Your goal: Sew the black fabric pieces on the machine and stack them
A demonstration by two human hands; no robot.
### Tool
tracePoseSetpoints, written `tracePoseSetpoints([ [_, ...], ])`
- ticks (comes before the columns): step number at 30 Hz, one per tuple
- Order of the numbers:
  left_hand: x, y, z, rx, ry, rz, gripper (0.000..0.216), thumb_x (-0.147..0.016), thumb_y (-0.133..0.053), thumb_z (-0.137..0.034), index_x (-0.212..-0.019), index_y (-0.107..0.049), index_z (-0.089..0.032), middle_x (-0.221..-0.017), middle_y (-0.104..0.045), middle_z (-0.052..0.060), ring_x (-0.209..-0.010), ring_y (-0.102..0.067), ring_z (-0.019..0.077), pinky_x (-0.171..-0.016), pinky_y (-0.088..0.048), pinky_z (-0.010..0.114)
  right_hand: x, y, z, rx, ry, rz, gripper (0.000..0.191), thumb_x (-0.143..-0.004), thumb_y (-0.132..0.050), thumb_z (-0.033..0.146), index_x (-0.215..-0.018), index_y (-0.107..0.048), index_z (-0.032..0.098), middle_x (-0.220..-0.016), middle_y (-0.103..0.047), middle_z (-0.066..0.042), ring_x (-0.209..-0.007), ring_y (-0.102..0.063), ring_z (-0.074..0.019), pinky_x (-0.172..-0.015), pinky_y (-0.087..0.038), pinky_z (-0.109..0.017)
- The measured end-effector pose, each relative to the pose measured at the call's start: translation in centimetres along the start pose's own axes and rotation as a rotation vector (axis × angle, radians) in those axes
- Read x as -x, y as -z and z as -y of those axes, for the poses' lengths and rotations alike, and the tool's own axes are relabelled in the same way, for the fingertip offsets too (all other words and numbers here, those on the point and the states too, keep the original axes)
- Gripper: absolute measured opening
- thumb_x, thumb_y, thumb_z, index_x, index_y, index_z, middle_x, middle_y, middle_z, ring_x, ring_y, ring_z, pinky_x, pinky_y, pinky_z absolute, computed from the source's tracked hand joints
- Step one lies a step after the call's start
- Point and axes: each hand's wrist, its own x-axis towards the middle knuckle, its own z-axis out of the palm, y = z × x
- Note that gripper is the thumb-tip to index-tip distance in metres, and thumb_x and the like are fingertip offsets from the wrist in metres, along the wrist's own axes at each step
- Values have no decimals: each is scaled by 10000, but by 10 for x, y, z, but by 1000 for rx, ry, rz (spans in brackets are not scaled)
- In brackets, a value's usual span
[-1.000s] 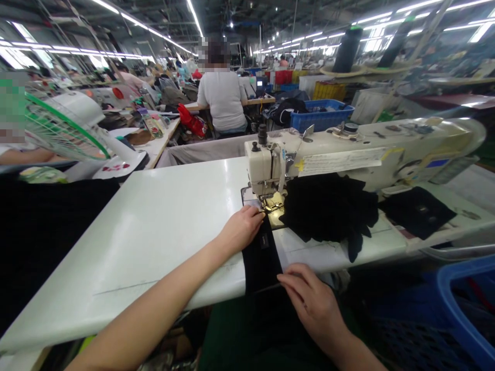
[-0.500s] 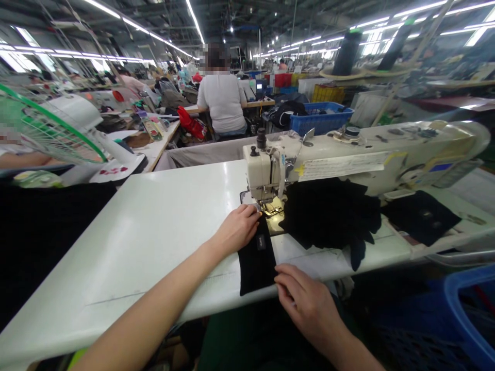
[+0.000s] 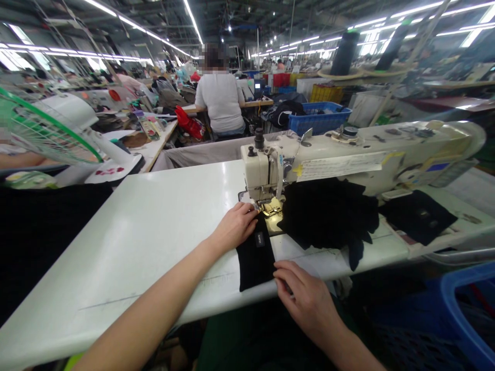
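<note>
A black fabric piece [image 3: 255, 265] with a small dark label [image 3: 259, 239] lies on the white sewing table, its far end at the presser foot [image 3: 273, 207] of a sewing machine [image 3: 255, 167]. Close beside the foot, my left hand [image 3: 236, 224] has its fingers bent together on the fabric's far left edge. My right hand [image 3: 305, 299] pinches the near right edge between thumb and fingers. Under the machine arm sits a heap of black fabric pieces [image 3: 328, 214]. Another black piece [image 3: 419, 215] lies farther right.
A white table [image 3: 162, 226] extends to the left, with dark cloth [image 3: 42, 237] beyond its edge. At left stands a green-rimmed fan [image 3: 50, 129]. A blue basket [image 3: 448, 304] is at lower right. Ahead, a person [image 3: 220, 98] sits facing away.
Both hands keep their hold on the black fabric piece, which stays at the presser foot. The whole view has shifted slightly; nothing else has visibly moved.
</note>
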Motion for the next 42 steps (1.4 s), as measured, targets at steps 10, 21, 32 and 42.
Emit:
tracePoseSetpoints([
  [10,0,-1,3,15,-6,-13,272,-995,-480,-225,-1202,-632,-136,-1083,-604,122,-1005,-533,261,-922,-521,434,-1,3,0,24,17,36,176,-1000,-450,154,-1048,-616,187,-1119,-693,-77,-843,-707,-184,-681,-530,-291],
  [21,-3,1,5,-11,-21,10,293,-1000,-452,-228,-1222,-619,-137,-1087,-595,127,-1001,-532,263,-918,-520,444,-10,8,1,44,13,105,212,-994,-434,145,-1033,-641,173,-1093,-697,-80,-878,-702,-169,-706,-535,-260],
  [32,5,8,-15,-34,35,10,319,-973,-463,-152,-1256,-597,-94,-1202,-603,169,-1077,-556,289,-950,-540,479,-4,11,-1,121,17,173,301,-956,-440,107,-1150,-666,153,-1256,-680,-110,-924,-716,-196,-756,-587,-292],
  [42,83,18,-97,170,-176,-31,308,-1003,-454,-195,-1256,-612,-117,-1248,-671,140,-1207,-614,270,-964,-606,408,5,15,-6,142,80,197,535,-812,-413,-1,-1283,-633,126,-1340,-646,-134,-992,-716,-210,-839,-614,-334],
])
